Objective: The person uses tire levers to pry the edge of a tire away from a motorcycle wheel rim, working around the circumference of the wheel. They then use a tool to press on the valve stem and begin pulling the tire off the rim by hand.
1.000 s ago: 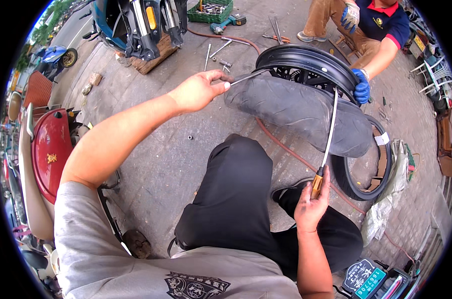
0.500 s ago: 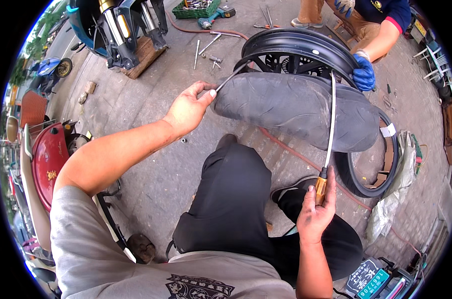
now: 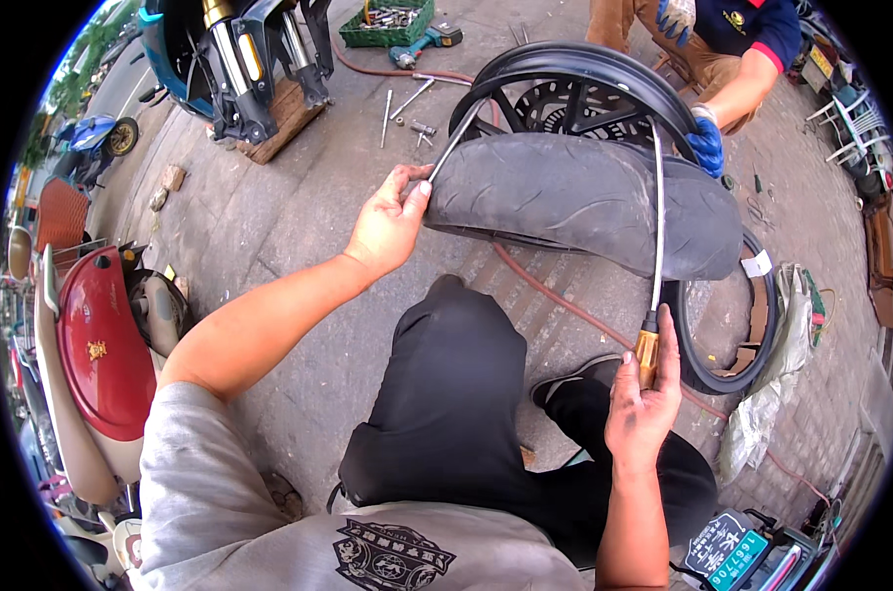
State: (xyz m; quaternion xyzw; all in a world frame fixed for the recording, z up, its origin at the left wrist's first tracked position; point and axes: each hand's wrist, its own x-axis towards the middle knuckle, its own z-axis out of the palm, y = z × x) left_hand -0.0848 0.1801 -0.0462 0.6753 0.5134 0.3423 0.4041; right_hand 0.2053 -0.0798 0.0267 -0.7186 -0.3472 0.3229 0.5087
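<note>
My left hand (image 3: 387, 223) is closed around the lower end of a slim metal tire lever (image 3: 454, 148), whose far tip meets the rim edge. In my right hand (image 3: 644, 404) is the amber handle of a long screwdriver (image 3: 657, 246). Its shaft passes over the tyre, and its tip sits at the black wheel rim (image 3: 624, 71). Between my hands lies a black motorcycle tyre (image 3: 564, 192), partly off the rim on my side. Spokes and a brake disc show inside the wheel. A co-worker's blue-gloved hand (image 3: 705, 143) grips the rim at the right.
Another tyre (image 3: 697, 378) lies at the right beside a crumpled pale sack (image 3: 761, 419). A red hose (image 3: 555, 286) crosses the floor beneath the work. Loose tools, a cordless drill (image 3: 427, 46) and a green crate (image 3: 385, 32) lie ahead. A red scooter (image 3: 101, 345) stands left.
The wheel has tilted, showing more of its spokes and disc, and the tyre sits slightly farther away. My left hand and lever have swung right; my right hand has moved slightly up and right.
</note>
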